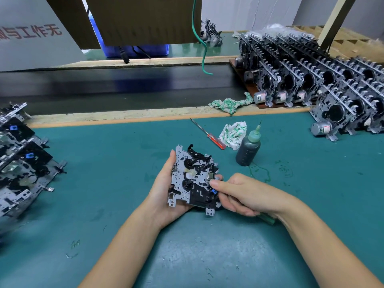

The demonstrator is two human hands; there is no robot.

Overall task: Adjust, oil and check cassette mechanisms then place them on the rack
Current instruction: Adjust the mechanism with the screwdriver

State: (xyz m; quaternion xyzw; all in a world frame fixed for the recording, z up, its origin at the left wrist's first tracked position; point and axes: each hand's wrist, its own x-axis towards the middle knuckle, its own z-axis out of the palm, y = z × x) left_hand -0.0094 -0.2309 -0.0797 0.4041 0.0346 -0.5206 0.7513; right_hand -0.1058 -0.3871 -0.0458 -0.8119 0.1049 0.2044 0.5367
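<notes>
Electronics assy workshop: racked cassette mechs (324, 80), conveyor belt (116, 88), oil bottle (248, 150), screwdriver (208, 134) on bench.

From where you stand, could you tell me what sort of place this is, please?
Most likely an assembly-line bench in an electronics factory: rows of finished cassette mechanisms racked at right, a conveyor belt behind the green mat, an oil bottle and red screwdriver at hand.

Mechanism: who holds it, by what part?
Left hand cradles the mechanism from below, thumb on its left edge. Right hand touches its right edge and grips a green tool.
</notes>
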